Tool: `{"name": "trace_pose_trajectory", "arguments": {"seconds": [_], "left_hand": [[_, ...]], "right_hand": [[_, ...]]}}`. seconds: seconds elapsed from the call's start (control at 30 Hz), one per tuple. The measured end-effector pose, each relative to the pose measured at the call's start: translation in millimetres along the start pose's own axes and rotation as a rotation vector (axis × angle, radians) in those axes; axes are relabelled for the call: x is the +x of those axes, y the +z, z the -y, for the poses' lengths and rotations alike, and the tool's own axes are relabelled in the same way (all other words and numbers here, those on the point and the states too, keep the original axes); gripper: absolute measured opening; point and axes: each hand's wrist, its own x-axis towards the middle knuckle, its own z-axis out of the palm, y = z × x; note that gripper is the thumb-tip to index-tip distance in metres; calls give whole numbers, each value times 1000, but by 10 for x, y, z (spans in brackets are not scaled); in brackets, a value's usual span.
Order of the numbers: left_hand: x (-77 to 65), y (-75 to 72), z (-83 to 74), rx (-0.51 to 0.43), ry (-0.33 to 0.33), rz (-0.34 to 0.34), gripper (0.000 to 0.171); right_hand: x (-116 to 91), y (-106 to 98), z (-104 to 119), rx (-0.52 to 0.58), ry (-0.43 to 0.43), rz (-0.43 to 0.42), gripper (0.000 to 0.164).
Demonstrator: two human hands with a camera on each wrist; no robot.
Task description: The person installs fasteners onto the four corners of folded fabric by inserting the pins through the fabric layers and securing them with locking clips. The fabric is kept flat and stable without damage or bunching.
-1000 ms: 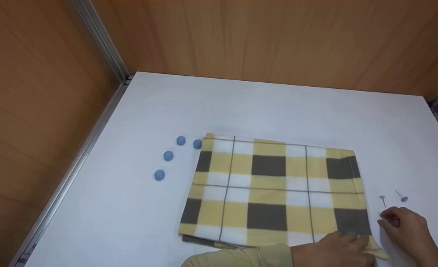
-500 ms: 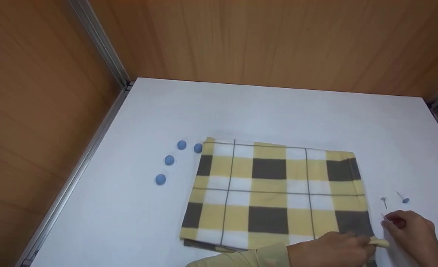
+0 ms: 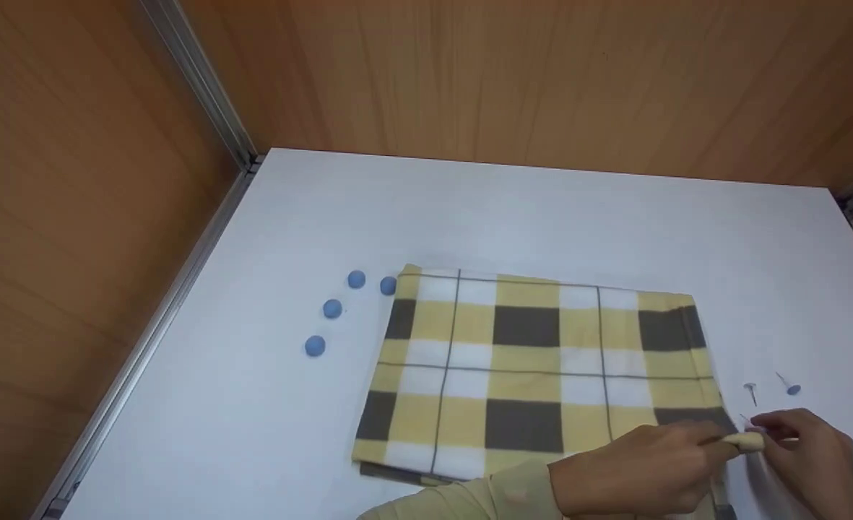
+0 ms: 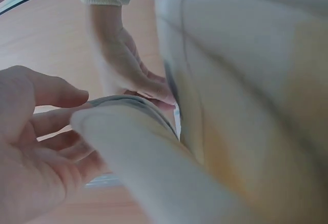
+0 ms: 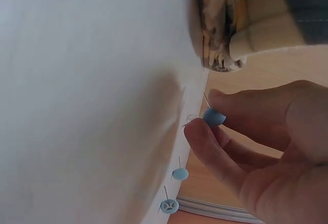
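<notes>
1. Here, a folded cloth (image 3: 524,365) lies flat on the table, in front of both hands; its near right corner is gathered up in the left hand (image 3: 643,469), which pinches it between thumb and fingers.
2. A pin (image 5: 213,117) is in the right hand (image 3: 812,451), its blue head held between thumb and finger, the thin needle sticking out past the fingertips. This hand is just beside the bunched corner, at the cloth's right edge.
3. The cloth looks soft and thick, checked in yellow, white and dark grey, with fine dark lines crossing it. A second layer shows beneath its near edge.
4. Two loose pins (image 3: 751,393) (image 3: 793,390) lie just beyond the right hand, each a slim needle with a small round head.
5. Near the cloth's far left corner sit four round blue pieces (image 3: 332,308), one right against its edge, the others spaced apart in a slanting row.
6. A tan, creased sleeve (image 3: 469,498) covers the left forearm.
7. Around it all: a smooth white table (image 3: 202,375), wood-grain walls (image 3: 513,79) and grooved metal strips (image 3: 195,79).
</notes>
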Motion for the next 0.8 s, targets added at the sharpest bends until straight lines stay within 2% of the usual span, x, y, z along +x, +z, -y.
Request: {"name": "trace_pose_trajectory", "arguments": {"seconds": [0.17,0.33,0.57,0.8], "left_hand": [[2,-76,72,-49,-10,-109,39],[-31,-142,136,-42,-21,-211,34],[-73,-222,182,-20,-39,-306,30],[-100,-291,247,-17,-50,-402,28]], "right_hand": [[-38,0,67,24,-18,-42,23],[-64,-7,153,29,5,-77,23],[-114,-91,291,52,15,-148,23],[-160,-198,464,84,-43,-237,25]]}}
